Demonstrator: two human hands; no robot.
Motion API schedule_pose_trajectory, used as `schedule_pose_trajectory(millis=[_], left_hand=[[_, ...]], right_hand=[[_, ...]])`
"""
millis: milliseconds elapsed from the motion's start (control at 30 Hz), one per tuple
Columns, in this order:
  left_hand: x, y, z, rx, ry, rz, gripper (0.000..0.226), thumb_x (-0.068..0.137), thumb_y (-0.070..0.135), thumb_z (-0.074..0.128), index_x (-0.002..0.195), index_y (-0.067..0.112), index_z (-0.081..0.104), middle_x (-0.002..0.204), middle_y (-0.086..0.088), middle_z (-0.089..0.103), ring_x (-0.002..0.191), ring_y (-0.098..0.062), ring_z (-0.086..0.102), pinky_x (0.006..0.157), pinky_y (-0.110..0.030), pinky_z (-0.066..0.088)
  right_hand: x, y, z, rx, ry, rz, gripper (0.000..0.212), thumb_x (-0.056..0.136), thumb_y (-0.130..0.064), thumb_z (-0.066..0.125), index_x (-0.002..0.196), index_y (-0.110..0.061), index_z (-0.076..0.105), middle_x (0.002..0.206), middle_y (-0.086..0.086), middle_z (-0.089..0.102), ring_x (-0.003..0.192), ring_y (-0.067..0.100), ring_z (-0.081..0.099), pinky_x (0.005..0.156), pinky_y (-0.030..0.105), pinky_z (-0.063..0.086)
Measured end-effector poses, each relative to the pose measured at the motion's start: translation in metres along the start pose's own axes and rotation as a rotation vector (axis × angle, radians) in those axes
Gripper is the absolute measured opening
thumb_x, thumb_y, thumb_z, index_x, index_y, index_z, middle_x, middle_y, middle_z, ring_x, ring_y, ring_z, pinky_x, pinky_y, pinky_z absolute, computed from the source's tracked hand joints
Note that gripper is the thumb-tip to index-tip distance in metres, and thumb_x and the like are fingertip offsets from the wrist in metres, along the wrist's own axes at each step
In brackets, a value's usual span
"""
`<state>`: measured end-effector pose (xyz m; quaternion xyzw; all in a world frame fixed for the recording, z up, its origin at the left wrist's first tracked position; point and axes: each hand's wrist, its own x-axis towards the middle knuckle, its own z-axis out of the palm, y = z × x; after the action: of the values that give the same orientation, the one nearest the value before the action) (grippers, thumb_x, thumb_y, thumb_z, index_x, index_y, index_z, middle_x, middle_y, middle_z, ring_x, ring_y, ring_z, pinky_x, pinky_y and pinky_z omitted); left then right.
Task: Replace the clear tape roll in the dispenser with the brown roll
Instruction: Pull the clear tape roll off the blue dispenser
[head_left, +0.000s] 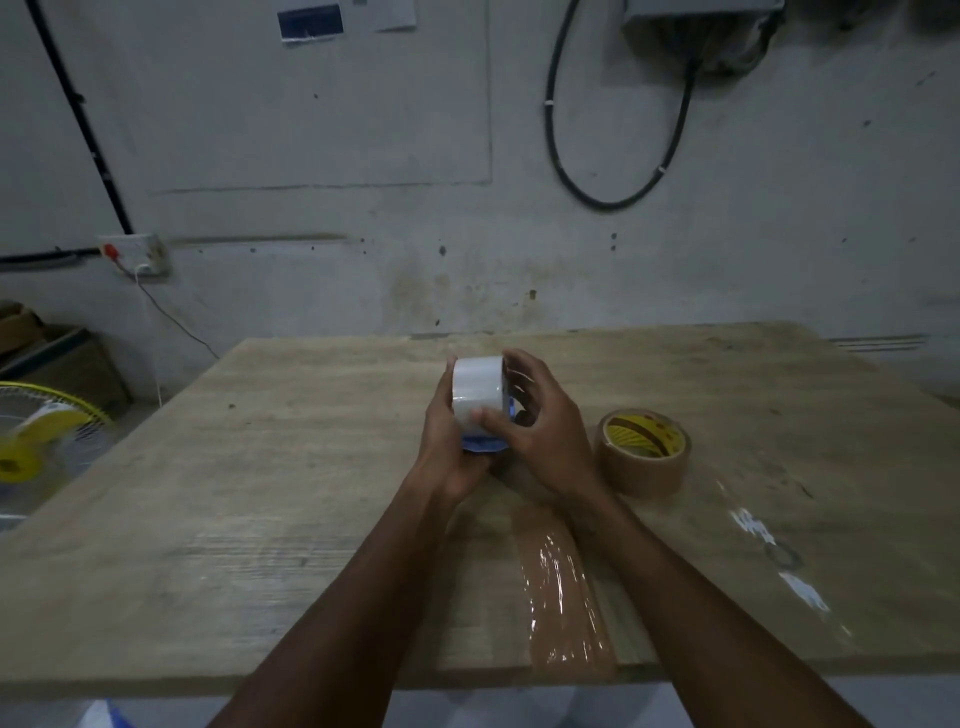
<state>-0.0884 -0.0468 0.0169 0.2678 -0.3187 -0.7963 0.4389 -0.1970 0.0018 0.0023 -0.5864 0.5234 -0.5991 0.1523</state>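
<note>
Over the middle of the wooden table (260, 467), holding the clear tape roll (478, 392) upright, raised off the surface, still sitting on the blue dispenser (480, 446), of which only a blue edge is peeking out beneath the roll. Left hand (449, 457) cupping roll and dispenser from the left and below, fingers closed around them. Right hand (540, 431) wrapping the roll's right face, thumb pressing across the near rim, fingers curling over the far side. Brown roll (644, 452) lying flat on the table just right of the right hand, not touching it, yellow core label facing up. Strip of brown tape (566, 597) stuck along the near table edge, between the forearms.
</note>
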Motion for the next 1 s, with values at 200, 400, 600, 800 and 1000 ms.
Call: schedule_pose_trajectory(millis=[200,400,600,800,1000], left_hand=[[0.027,-0.015,-0.009,-0.05,-0.062,0.048,0.068,0.101,0.051,0.037,0.071,0.006,0.078,0.075,-0.014,0.065,0.067,-0.023,0.063,0.057,-0.03,0.057],[0.037,-0.015,-0.01,-0.061,-0.027,0.075,0.058,0.098,0.053,0.047,0.119,0.001,0.061,0.091,-0.017,0.066,0.08,-0.026,0.064,0.056,-0.032,0.06],[0.035,-0.012,-0.014,-0.02,-0.033,0.124,0.048,0.096,0.054,0.05,0.104,0.009,0.068,0.077,-0.01,0.073,0.07,-0.022,0.071,0.063,-0.034,0.061],[0.035,-0.01,-0.018,-0.006,0.004,0.086,0.054,0.093,0.059,0.052,0.107,0.009,0.068,0.074,-0.008,0.072,0.065,-0.02,0.069,0.057,-0.031,0.058],[0.034,-0.011,-0.019,0.032,0.031,0.095,0.054,0.096,0.059,0.045,0.104,0.011,0.068,0.075,-0.007,0.073,0.067,-0.02,0.069,0.059,-0.033,0.057]], right_hand=[[0.005,0.021,0.002,0.23,0.012,0.04,0.05,0.073,-0.029,0.084,0.116,-0.02,0.061,0.13,-0.004,0.062,0.118,0.011,0.061,0.092,0.036,0.056],[0.01,0.023,0.003,0.087,-0.038,-0.031,0.041,0.083,-0.04,0.072,0.121,-0.026,0.067,0.14,-0.009,0.054,0.122,0.009,0.057,0.092,0.03,0.056],[0.004,0.014,0.005,0.076,0.0,0.006,0.017,0.085,-0.034,0.07,0.098,-0.023,0.074,0.096,-0.003,0.073,0.088,0.011,0.069,0.075,0.029,0.057],[0.0,0.007,0.003,0.1,-0.081,0.001,0.018,0.085,-0.028,0.071,0.099,-0.017,0.074,0.093,-0.004,0.076,0.087,0.004,0.072,0.074,0.02,0.056],[0.0,0.01,0.003,0.088,-0.08,-0.009,0.019,0.085,-0.017,0.072,0.104,-0.012,0.074,0.098,0.004,0.076,0.09,0.01,0.073,0.079,0.029,0.059]])
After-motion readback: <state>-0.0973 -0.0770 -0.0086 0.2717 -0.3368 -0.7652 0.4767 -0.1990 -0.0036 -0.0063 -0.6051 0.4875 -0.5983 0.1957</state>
